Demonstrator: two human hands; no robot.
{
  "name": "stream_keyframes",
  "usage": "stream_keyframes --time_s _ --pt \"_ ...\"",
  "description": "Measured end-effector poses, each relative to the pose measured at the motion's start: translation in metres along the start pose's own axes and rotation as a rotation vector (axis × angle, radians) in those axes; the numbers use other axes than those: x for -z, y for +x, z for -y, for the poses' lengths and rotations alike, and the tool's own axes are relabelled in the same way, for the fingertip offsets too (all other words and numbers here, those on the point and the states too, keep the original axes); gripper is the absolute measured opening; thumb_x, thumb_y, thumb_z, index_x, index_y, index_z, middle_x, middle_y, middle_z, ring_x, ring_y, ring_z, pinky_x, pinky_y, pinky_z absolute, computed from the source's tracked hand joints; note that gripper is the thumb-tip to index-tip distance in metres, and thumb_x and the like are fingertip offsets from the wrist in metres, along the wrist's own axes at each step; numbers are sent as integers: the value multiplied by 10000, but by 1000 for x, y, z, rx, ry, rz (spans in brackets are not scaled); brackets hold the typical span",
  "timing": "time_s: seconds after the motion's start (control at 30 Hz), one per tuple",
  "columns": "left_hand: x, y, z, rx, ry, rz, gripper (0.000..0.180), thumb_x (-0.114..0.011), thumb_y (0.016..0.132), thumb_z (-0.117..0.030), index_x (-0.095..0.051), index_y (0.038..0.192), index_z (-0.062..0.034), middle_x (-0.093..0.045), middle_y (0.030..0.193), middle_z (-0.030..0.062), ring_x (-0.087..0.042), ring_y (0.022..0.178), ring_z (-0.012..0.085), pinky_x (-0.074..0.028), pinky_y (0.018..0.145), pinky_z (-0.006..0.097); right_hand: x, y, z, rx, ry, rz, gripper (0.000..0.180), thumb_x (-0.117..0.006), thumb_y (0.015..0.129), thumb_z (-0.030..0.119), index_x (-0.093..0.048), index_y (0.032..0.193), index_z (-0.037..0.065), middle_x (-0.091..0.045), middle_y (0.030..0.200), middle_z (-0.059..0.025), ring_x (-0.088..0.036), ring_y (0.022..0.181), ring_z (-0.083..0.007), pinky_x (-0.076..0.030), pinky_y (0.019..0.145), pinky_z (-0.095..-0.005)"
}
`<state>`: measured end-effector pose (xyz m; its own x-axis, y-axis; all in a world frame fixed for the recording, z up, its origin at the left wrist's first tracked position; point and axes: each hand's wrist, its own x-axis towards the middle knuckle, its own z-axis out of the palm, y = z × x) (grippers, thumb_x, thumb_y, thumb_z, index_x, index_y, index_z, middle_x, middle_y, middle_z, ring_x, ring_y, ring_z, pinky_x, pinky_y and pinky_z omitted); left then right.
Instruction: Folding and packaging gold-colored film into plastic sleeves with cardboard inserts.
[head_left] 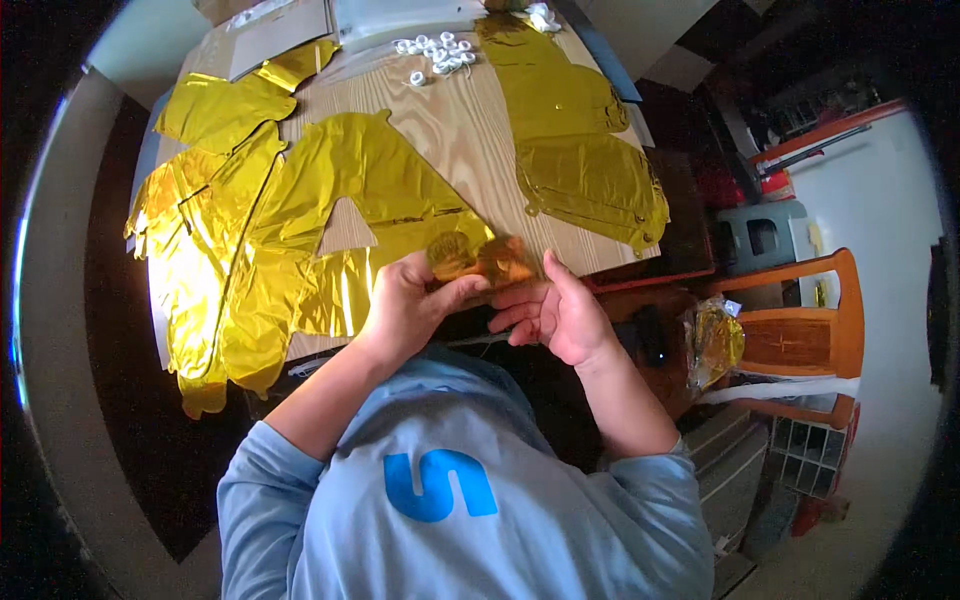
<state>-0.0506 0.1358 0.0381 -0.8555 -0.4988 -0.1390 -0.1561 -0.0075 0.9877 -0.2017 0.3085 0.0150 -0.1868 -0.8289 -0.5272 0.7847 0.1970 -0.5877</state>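
Note:
My left hand (408, 305) is closed at the table's front edge, its thumb pressed on the end of a shiny gold foil balloon (478, 260). That end is crumpled and slightly blurred. Just right of it, my right hand (562, 315) has its palm turned up, thumb stretched away and fingers loosely bent. Its fingertips are close to the foil; whether they touch it I cannot tell. To the left lies a flat, uninflated gold foil balloon (350, 160) with a cut-out through which the wood shows. More gold foil (215, 185) overlaps beside it and hangs over the front edge.
Another flat gold foil balloon (590, 180) lies along the right of the wooden table (450, 120). Several small white rolls (440, 52) sit at the back, near a grey-brown board (280, 38). On the right, a wooden chair (790, 335) stands by a clear bag of gold foil (716, 345).

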Motion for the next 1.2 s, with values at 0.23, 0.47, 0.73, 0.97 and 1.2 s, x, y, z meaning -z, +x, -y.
stream_keyframes --time_s 0.23,0.47,0.73,0.97,1.2 --pt "40 -9 17 94 18 263 321 -562 1056 -226 -670 882 22 -599 754 22 -476 697 94 -424 632 280 -2 4 -15 29 -156 -115 266 -620 997 251 -696 1131 34 -748 963 -121 -740 813 -239 -600 665 -325" --pt "54 9 20 -149 45 -101 110 -730 904 -82 -723 961 11 -693 858 48 -619 758 105 -491 672 274 -56 -11 22 73 -1714 -369 312 -760 908 300 -731 1023 12 -701 740 -132 -669 666 -202 -537 666 -368" --pt "45 14 -7 -375 374 -156 216 -851 770 -124 -654 806 -41 -622 798 57 -615 745 165 -493 657 307 -65 32 63 933 -1464 49 148 -737 883 116 -685 957 -1 -687 907 -107 -631 785 -180 -506 663 -340" --pt "33 -40 -7 -1262 860 -63 453 -819 755 -304 -645 1124 -109 -629 1151 67 -603 1088 280 -478 958 477 -92 70 62 602 -1191 -39 201 -734 920 181 -718 912 -19 -665 681 -87 -571 636 -76 -488 594 -325" --pt "66 -70 5 -885 1071 -27 450 -668 822 -199 -650 1248 -54 -647 1186 112 -623 1126 292 -476 1005 494 -120 72 65 573 -1096 45 251 -692 961 221 -737 939 -25 -680 660 -87 -566 600 -90 -467 562 -329"
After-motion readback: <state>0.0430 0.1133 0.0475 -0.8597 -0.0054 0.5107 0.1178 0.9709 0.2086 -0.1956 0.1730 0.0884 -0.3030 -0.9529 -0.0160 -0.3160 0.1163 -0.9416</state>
